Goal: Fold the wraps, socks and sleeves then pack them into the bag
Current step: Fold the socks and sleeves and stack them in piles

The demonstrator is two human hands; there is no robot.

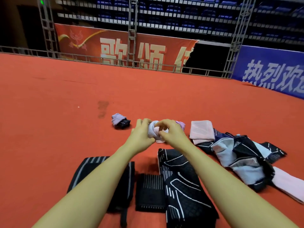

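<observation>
**Kid:** Socks! Both hands have one, right?

**Helper:** Yes. The left hand and the right hand have curled fingers pinching a pale pink sock, bunched into a ball between them. It sits in the middle of the red floor, straight ahead at twelve o'clock.

**Kid:** Which hand is closer to it?

**Helper:** Neither. Both touch it, one on each side. Its long way is hard to tell, because it is all bunched up.

**Kid:** Where could it go next?

**Helper:** I think beside the rolled sock, near the left hand, at about eleven o'clock. The left hand is closer to that spot.

**Kid:** How many things can you count?

**Helper:** One rolled sock. One folded pink cloth at two o'clock. Two black folded wraps, a big wrap and a small wrap, near at six o'clock. One black patterned sleeve beside them. One loose pile at three o'clock; I cannot count what is in it. I see no bag.
</observation>
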